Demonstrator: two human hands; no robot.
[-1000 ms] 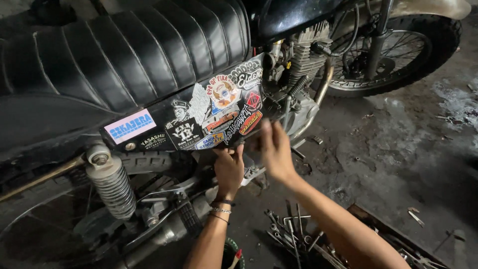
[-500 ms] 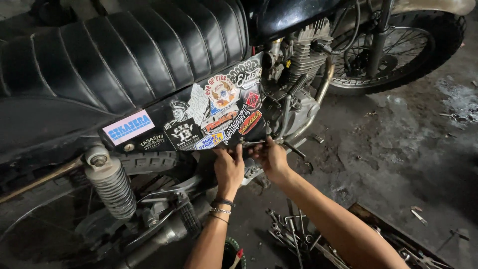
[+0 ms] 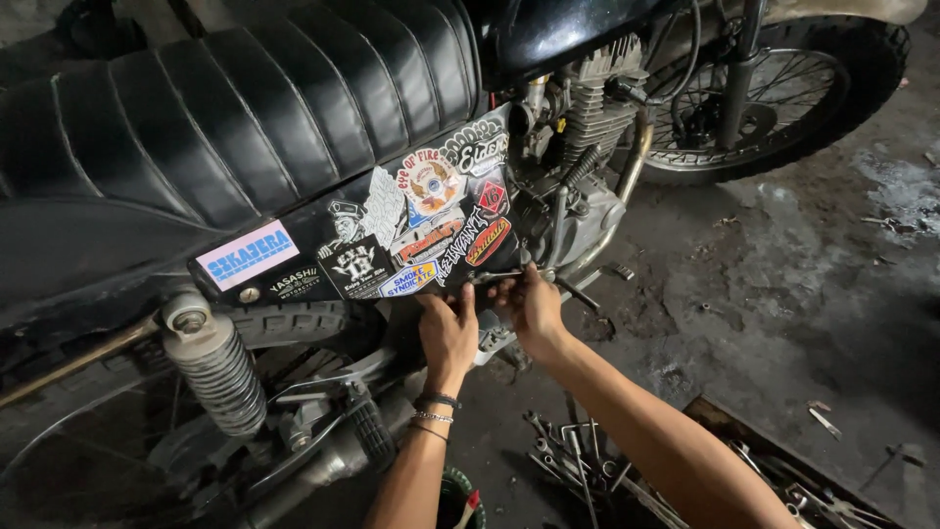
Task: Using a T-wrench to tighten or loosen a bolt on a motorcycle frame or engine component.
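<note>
A black motorcycle stands side-on under its ribbed black seat (image 3: 245, 118). Its black side cover (image 3: 431, 225) carries several stickers. My left hand (image 3: 448, 331) reaches up from below, with its fingers closed on the cover's bottom edge. Just to its right, my right hand (image 3: 535, 312) pinches a thin metal tool (image 3: 494, 277) that lies level under the cover's lower right corner, close to the engine (image 3: 592, 118). The fingertips of both hands are partly hidden against the dark frame.
A chrome rear shock (image 3: 211, 367) and the rear tyre (image 3: 294, 323) sit at the left, with a footpeg (image 3: 370, 431) below. The front wheel (image 3: 783, 88) is at upper right. Loose wrenches (image 3: 578, 460) and a tool tray (image 3: 783, 470) lie on the stained concrete floor.
My right hand has come down from the front of the sticker-covered panel to its lower edge and now sits beside my left hand. The left hand has barely moved.
</note>
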